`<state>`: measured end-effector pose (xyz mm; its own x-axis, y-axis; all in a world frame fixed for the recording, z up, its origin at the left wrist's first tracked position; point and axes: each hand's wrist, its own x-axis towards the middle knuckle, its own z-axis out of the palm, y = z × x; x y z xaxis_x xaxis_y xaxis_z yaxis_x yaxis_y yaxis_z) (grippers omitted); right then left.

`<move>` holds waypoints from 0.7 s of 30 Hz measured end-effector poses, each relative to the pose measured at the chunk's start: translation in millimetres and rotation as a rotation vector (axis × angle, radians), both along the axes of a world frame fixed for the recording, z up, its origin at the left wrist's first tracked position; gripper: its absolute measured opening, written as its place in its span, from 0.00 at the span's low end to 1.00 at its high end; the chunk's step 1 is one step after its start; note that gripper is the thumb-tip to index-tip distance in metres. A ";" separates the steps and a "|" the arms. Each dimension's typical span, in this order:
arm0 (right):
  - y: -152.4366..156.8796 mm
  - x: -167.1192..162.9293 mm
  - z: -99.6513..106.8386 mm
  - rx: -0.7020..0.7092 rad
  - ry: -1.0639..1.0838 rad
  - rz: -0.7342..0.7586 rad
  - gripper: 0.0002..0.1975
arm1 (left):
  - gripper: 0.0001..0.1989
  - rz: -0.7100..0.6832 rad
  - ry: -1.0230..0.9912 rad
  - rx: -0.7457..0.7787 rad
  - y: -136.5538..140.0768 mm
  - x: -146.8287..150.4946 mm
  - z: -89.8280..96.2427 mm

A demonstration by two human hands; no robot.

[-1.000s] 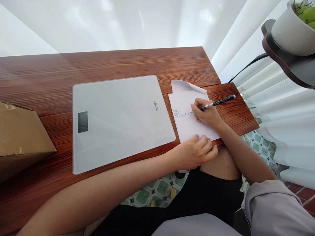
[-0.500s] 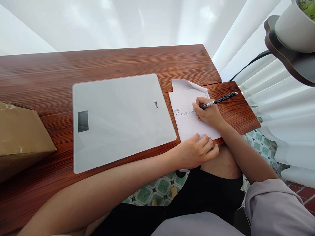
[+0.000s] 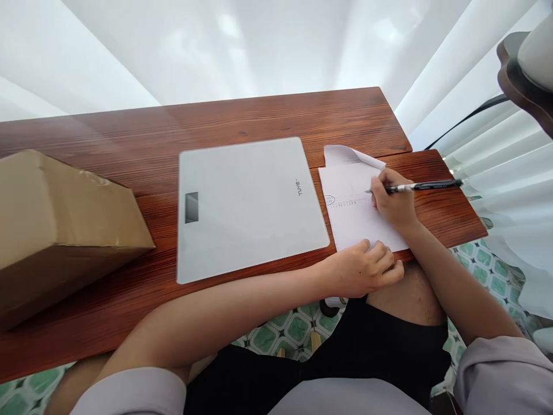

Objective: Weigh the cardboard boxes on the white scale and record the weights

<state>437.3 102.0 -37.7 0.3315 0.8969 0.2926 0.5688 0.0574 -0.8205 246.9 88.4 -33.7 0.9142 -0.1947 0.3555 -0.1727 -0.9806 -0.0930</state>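
A black pen (image 3: 427,185) is pinched in my right hand (image 3: 394,199), tilted low with its tip at the paper's middle, just right of a handwritten row. That white paper (image 3: 356,222) bears a drawn line, small marks under it and an oval-ringed note at the left; its far edge is curled over. Along the near edge of the sheet rests my left hand (image 3: 367,268), fingers loosely bent and apart, thumb and fingertips on the paper. To the left lies a flat white scale (image 3: 250,207) with a dark display window.
A cardboard box (image 3: 86,213) stands on the left of the wooden table (image 3: 242,118). White curtains (image 3: 276,46) hang behind and at the right. A dark wavy-edged stand (image 3: 516,75) holds a white pot at the upper right.
The view has swung left, showing more of the box. My right hand has shifted the pen tip rightward past the handwritten row, and the pen lies flatter. My left hand stays on the paper.
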 end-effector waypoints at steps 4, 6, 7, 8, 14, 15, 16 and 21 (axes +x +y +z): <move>-0.2 9.1 -0.4 0.068 -0.333 -0.080 0.16 | 0.17 -0.001 -0.016 0.019 -1.7 1.6 -2.3; 0.8 14.3 0.4 0.102 -0.501 -0.038 0.14 | 0.17 -0.008 -0.021 0.033 -2.2 2.2 -3.2; 1.2 16.4 0.8 0.105 -0.571 -0.020 0.14 | 0.17 -0.010 -0.020 0.046 -2.6 2.4 -3.6; 1.6 18.1 1.1 0.097 -0.624 -0.005 0.14 | 0.17 -0.010 -0.017 0.063 -3.0 2.6 -4.0; 1.9 22.9 -1.6 0.009 -0.886 0.053 0.18 | 0.19 -0.040 0.025 0.136 -3.5 -0.4 -1.0; 2.3 23.7 -2.5 0.006 -0.923 0.055 0.18 | 0.20 -0.047 0.032 0.144 -2.4 -2.9 1.7; 2.8 24.6 -3.3 0.007 -0.952 0.062 0.18 | 0.20 -0.049 0.038 0.155 -0.9 -6.4 5.0; 7.4 29.0 -5.5 0.016 -1.079 0.191 0.22 | 0.19 0.042 -0.012 0.248 11.5 -43.9 28.4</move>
<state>466.3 109.3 -43.2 -0.2500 0.8997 0.3578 0.9681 0.2269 0.1059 203.0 99.9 -5.3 0.9192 -0.2391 0.3128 -0.1295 -0.9339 -0.3332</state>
